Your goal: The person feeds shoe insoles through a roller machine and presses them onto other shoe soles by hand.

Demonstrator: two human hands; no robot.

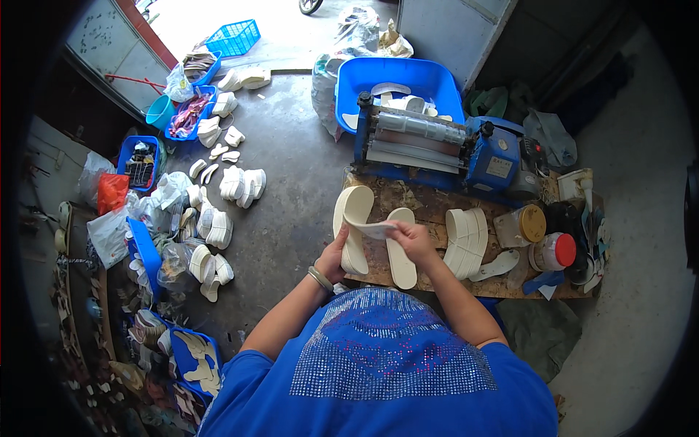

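My left hand (333, 256) grips a cream shoe sole (352, 218) that stands upright over the left end of the wooden workbench (429, 204). My right hand (410, 237) pinches a thin pale insole (370, 229) and lays it across that sole. A second cream sole (401, 258) lies flat on the bench just under my right hand. To the right of it leans a stack of soles (464, 240), with a loose thin insole (496, 265) beside it.
A blue roller machine (437, 142) sits behind the bench, with a blue tub (393, 76) behind it. Jars with yellow (531, 223) and red (562, 250) lids stand at the right. Piles of soles (233, 182) and blue baskets (138, 156) cover the floor at the left.
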